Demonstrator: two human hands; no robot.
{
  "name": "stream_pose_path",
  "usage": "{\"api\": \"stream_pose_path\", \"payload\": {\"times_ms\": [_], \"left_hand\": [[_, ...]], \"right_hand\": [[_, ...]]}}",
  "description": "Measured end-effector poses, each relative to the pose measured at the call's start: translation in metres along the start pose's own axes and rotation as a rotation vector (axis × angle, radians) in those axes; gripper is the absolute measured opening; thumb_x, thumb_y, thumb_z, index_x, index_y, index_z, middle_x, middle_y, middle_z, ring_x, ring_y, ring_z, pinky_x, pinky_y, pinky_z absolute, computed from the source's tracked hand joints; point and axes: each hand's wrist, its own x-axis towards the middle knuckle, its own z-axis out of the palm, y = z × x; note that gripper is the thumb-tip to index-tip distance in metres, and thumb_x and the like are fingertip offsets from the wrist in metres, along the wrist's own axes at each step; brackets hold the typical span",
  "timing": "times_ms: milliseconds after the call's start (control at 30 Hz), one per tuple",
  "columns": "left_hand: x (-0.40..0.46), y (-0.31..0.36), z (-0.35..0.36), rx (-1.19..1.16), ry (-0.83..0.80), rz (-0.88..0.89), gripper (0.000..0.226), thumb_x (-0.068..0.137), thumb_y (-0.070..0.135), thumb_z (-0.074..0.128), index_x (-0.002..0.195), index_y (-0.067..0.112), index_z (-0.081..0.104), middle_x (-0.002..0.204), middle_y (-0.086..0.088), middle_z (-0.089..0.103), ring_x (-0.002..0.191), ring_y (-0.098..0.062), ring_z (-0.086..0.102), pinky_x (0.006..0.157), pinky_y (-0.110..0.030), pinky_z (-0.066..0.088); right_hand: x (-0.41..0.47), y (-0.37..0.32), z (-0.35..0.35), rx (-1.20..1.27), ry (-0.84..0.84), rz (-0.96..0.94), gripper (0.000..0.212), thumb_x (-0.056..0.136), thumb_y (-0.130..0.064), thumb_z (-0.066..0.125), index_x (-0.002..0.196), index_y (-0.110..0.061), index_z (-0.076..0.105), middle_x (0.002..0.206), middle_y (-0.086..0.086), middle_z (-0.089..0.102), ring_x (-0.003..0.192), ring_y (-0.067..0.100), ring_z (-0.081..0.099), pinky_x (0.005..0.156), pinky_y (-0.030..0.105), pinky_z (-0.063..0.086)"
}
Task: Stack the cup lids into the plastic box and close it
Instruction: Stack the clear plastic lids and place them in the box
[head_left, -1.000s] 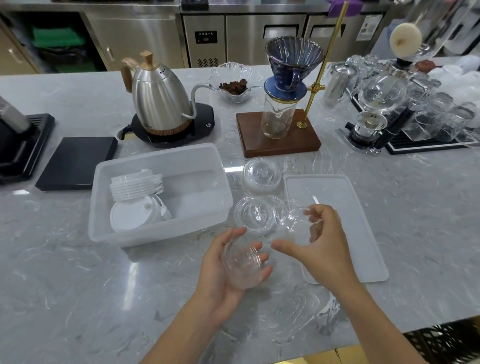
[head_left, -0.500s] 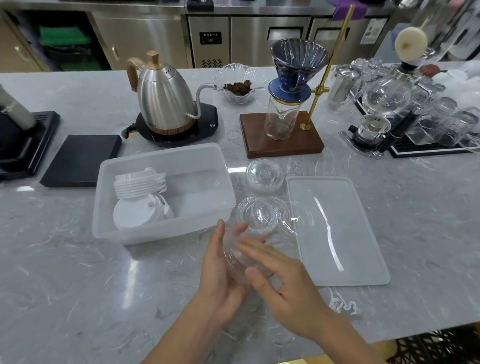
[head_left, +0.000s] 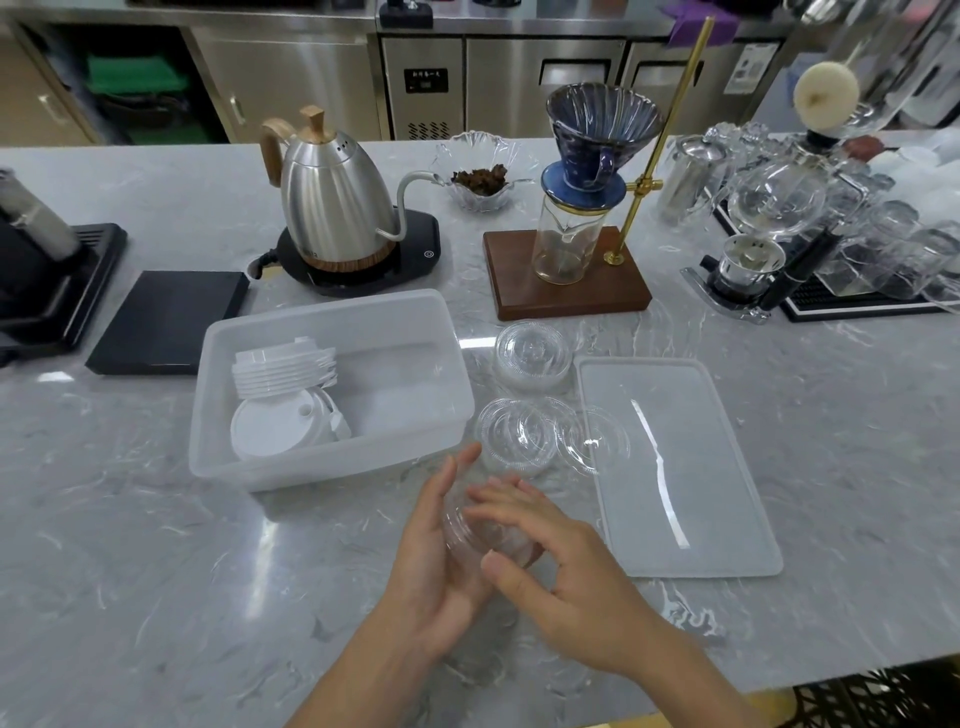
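Observation:
The translucent plastic box (head_left: 332, 312) stands open left of centre. Inside it, at the left end, a stack of white cup lids (head_left: 283, 369) leans over another white lid (head_left: 275, 431). Its flat cover (head_left: 670, 467) lies on the counter to the right. Between box and cover are loose clear lids (head_left: 519, 434), another clear lid (head_left: 592, 439) and a small clear stack (head_left: 532, 358). Near the front edge, a stack of clear lids (head_left: 483, 538) sits between my hands. My left hand (head_left: 431, 561) presses its flat palm against it. My right hand (head_left: 571, 582) grips it with fingers over and thumb under.
Behind the box stand a steel gooseneck kettle (head_left: 332, 208) on its base, a black scale (head_left: 166, 327) and a black tray (head_left: 52, 291). A pour-over stand (head_left: 571, 280), a glass bowl (head_left: 480, 176) and several glasses (head_left: 883, 249) fill the back right.
My right hand came back from beside the box cover with a clear lid and joined my left hand. Both hands now hold the clear stack between them.

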Motion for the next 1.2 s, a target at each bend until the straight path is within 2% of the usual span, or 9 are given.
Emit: {"api": "stream_pose_path", "payload": {"times_ms": [67,167,267,333,467,667,867,1033,1200], "left_hand": [[0.000,-0.002,-0.001,0.035,-0.035,0.028,0.057,0.078,0.037,0.073,0.130,0.018,0.063,0.117,-0.018,0.071,0.104,-0.033,0.070,0.093,-0.050,0.054],[0.001,-0.001,-0.002,0.041,-0.029,0.060,0.051,0.068,0.031,0.083,0.115,0.021,0.066,0.100,-0.012,0.067,0.090,-0.030,0.064,0.077,-0.045,0.058],[0.003,-0.002,-0.005,0.072,0.010,0.081,0.056,0.059,0.033,0.083,0.111,0.021,0.066,0.096,-0.013,0.064,0.090,-0.030,0.061,0.077,-0.044,0.058],[0.002,-0.002,-0.006,0.082,0.014,0.088,0.059,0.059,0.035,0.083,0.113,0.021,0.066,0.096,-0.014,0.065,0.091,-0.031,0.061,0.078,-0.045,0.058],[0.001,-0.002,-0.008,0.092,0.041,0.082,0.059,0.067,0.033,0.082,0.121,0.021,0.065,0.103,-0.016,0.064,0.098,-0.033,0.059,0.082,-0.047,0.058],[0.000,-0.001,-0.010,0.079,0.050,0.076,0.052,0.075,0.034,0.073,0.125,0.021,0.067,0.109,-0.018,0.064,0.104,-0.035,0.059,0.084,-0.049,0.056],[0.002,0.000,-0.009,0.075,0.027,0.070,0.061,0.073,0.034,0.073,0.131,0.019,0.063,0.110,-0.019,0.064,0.102,-0.035,0.060,0.083,-0.048,0.057],[0.004,0.001,-0.008,0.089,0.029,0.065,0.072,0.063,0.031,0.084,0.129,0.015,0.062,0.108,-0.018,0.065,0.097,-0.033,0.063,0.083,-0.048,0.058],[0.006,0.000,-0.002,0.097,0.007,0.085,0.066,0.056,0.033,0.089,0.116,0.016,0.065,0.104,-0.015,0.063,0.090,-0.029,0.060,0.084,-0.047,0.052]], "right_hand": [[0.001,0.001,-0.010,0.077,0.028,0.046,0.029,0.090,-0.020,0.066,0.119,-0.020,0.069,0.132,-0.016,0.063,0.134,0.001,0.048,0.115,0.019,0.028],[0.010,0.012,-0.035,0.118,0.290,0.161,0.022,0.086,-0.017,0.072,0.108,-0.022,0.073,0.112,-0.012,0.073,0.114,0.003,0.064,0.104,0.029,0.046],[0.026,0.033,-0.059,-0.104,0.482,0.332,0.035,0.082,-0.016,0.078,0.114,-0.024,0.065,0.116,-0.015,0.065,0.113,-0.004,0.058,0.102,0.026,0.045],[0.036,0.045,-0.068,-0.267,0.375,0.440,0.068,0.077,-0.027,0.082,0.136,-0.024,0.049,0.139,-0.007,0.049,0.133,0.009,0.043,0.105,0.020,0.031],[0.048,0.060,-0.072,-0.429,0.114,0.520,0.108,0.070,-0.042,0.084,0.154,-0.021,0.018,0.162,0.002,0.019,0.151,0.020,0.013,0.122,0.036,0.015],[0.052,0.062,-0.074,-0.436,0.153,0.525,0.107,0.070,-0.036,0.086,0.154,-0.019,0.021,0.159,0.005,0.028,0.147,0.024,0.024,0.120,0.041,0.021],[0.044,0.047,-0.077,-0.275,0.259,0.506,0.108,0.059,-0.040,0.092,0.147,-0.032,0.031,0.140,0.000,0.033,0.126,0.017,0.040,0.106,0.036,0.041],[0.039,0.028,-0.072,-0.112,0.395,0.482,0.082,0.050,-0.039,0.095,0.119,-0.030,0.050,0.106,-0.007,0.048,0.084,0.009,0.048,0.076,0.022,0.044],[0.035,0.007,-0.057,0.231,0.484,0.329,0.021,0.082,-0.007,0.077,0.090,-0.017,0.060,0.075,0.000,0.066,0.055,0.006,0.057,0.060,0.024,0.050]]}}
